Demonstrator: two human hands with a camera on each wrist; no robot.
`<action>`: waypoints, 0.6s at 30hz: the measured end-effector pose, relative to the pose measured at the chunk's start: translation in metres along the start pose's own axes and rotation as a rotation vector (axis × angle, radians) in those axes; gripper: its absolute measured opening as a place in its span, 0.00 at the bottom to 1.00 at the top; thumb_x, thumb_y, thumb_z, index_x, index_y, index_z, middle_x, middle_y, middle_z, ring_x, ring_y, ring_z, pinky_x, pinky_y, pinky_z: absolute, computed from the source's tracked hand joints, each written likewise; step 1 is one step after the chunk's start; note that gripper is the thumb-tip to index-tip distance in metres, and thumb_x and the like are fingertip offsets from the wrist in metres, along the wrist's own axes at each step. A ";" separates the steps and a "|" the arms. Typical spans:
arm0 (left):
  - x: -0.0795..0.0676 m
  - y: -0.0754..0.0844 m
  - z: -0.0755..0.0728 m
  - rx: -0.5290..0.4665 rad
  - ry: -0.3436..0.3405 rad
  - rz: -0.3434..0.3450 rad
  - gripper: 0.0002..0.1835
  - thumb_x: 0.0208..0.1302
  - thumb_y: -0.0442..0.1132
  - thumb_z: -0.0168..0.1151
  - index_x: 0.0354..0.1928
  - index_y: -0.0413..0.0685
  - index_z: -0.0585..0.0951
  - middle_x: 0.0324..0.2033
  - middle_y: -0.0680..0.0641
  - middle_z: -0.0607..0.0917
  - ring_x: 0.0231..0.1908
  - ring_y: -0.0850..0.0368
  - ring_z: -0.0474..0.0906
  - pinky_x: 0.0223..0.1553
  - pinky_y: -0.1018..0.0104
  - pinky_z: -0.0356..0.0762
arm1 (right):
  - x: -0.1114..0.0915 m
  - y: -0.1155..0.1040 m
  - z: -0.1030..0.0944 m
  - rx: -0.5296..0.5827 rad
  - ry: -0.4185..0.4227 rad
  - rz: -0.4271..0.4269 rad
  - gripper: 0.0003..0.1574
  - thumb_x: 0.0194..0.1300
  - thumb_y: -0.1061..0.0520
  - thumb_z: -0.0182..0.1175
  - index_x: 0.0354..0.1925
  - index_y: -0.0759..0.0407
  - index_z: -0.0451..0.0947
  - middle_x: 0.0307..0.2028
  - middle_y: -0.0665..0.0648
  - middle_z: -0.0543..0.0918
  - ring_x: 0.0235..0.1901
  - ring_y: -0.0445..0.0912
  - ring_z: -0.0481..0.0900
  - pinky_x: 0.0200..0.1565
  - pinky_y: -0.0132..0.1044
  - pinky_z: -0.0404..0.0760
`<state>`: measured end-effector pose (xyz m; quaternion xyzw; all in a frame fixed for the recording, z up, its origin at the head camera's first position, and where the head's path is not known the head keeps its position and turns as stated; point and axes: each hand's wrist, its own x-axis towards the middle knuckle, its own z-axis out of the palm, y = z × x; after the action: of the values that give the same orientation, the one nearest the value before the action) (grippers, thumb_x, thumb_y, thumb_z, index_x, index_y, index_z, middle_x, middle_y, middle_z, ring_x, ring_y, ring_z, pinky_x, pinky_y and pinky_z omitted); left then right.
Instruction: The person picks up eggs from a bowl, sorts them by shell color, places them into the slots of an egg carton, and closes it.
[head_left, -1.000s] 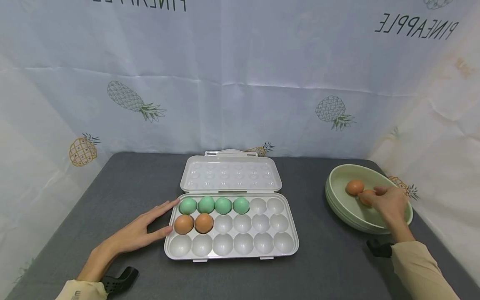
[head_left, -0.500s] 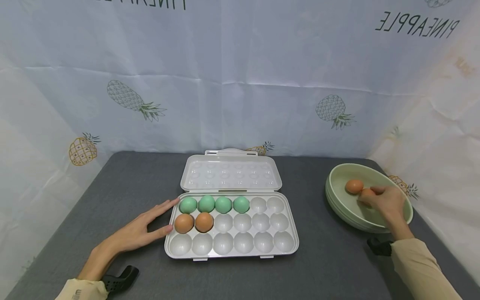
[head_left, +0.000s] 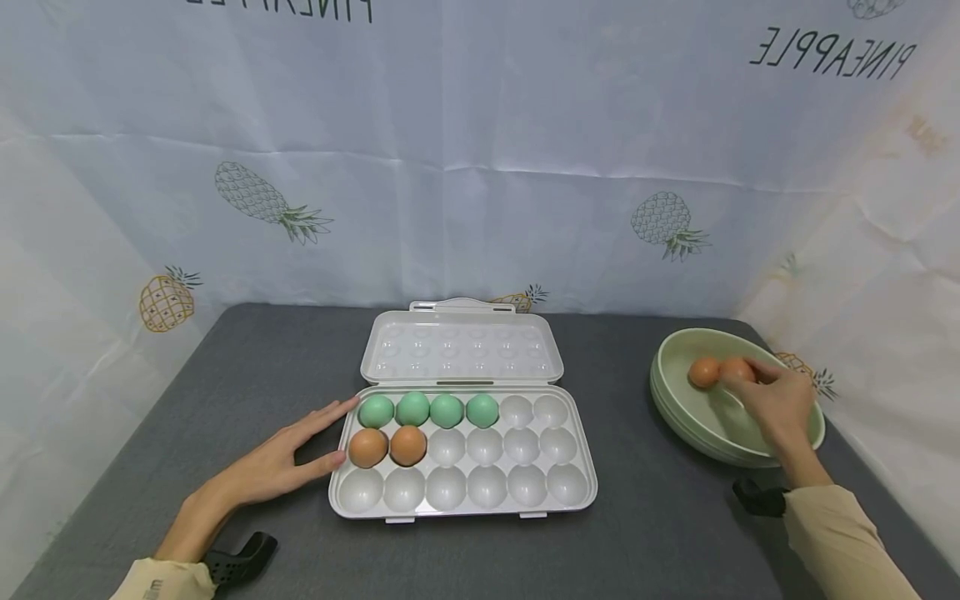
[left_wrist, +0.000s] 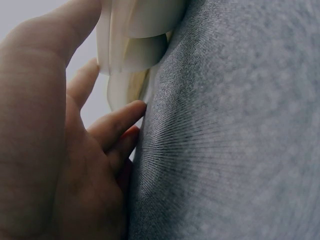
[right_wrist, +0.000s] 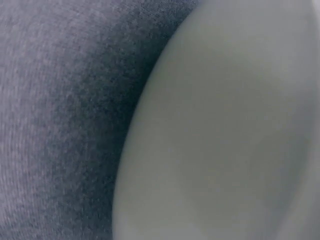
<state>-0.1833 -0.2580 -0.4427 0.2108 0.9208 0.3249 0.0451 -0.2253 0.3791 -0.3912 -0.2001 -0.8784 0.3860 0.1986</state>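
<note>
My right hand [head_left: 777, 404] reaches into a pale green bowl [head_left: 682, 417] and pinches a brown egg [head_left: 737, 369] between thumb and fingers. Another brown egg [head_left: 703, 372] lies right beside it in the bowl. At the left end of a white egg tray [head_left: 525, 510], my left hand [head_left: 281, 462] is spread, with index finger and thumb at the rim. Four-wide would overstate nothing here: several green eggs [head_left: 447, 411] fill part of the back row. Two brown eggs [head_left: 408, 447] sit at the left of the middle row. The right wrist view shows only the bowl's outer wall [right_wrist: 210, 130].
The tray's lid [head_left: 462, 346] lies folded open behind it. The bowl rests at the right side of the dark grey table [head_left: 622, 533], close to its edge. A curtain [head_left: 480, 100] printed with pineapples hangs behind and along both sides.
The egg under my right hand has shifted slightly toward the back of the bowl and shows more. The other egg has moved slightly left. My left hand has stayed in place.
</note>
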 end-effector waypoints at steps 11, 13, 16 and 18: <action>-0.002 0.000 0.000 -0.006 0.006 -0.005 0.38 0.71 0.54 0.63 0.79 0.70 0.60 0.76 0.36 0.66 0.74 0.22 0.58 0.65 0.21 0.61 | -0.005 -0.006 0.000 0.120 -0.011 -0.060 0.38 0.62 0.46 0.72 0.65 0.61 0.78 0.29 0.14 0.73 0.39 0.17 0.70 0.37 0.15 0.71; -0.002 0.000 0.000 -0.003 0.005 -0.008 0.38 0.71 0.55 0.63 0.79 0.70 0.60 0.76 0.36 0.66 0.74 0.21 0.58 0.65 0.21 0.61 | -0.007 -0.007 0.001 0.141 -0.016 -0.107 0.37 0.61 0.48 0.74 0.65 0.60 0.78 0.32 0.15 0.75 0.40 0.17 0.71 0.37 0.14 0.72; -0.001 0.000 0.000 0.003 0.005 -0.007 0.38 0.70 0.55 0.63 0.79 0.70 0.60 0.76 0.35 0.66 0.73 0.21 0.58 0.64 0.21 0.61 | -0.011 -0.010 0.003 0.191 -0.041 -0.194 0.35 0.61 0.52 0.75 0.65 0.59 0.79 0.38 0.18 0.79 0.42 0.18 0.75 0.37 0.14 0.77; -0.001 -0.001 0.000 0.003 0.004 -0.003 0.38 0.71 0.55 0.63 0.79 0.70 0.60 0.76 0.35 0.66 0.73 0.21 0.58 0.64 0.21 0.61 | -0.014 -0.013 0.006 0.252 -0.063 -0.246 0.34 0.62 0.56 0.74 0.65 0.60 0.79 0.43 0.21 0.81 0.44 0.20 0.79 0.38 0.14 0.80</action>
<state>-0.1823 -0.2588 -0.4435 0.2091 0.9217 0.3238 0.0433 -0.2193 0.3606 -0.3881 -0.0526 -0.8467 0.4719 0.2403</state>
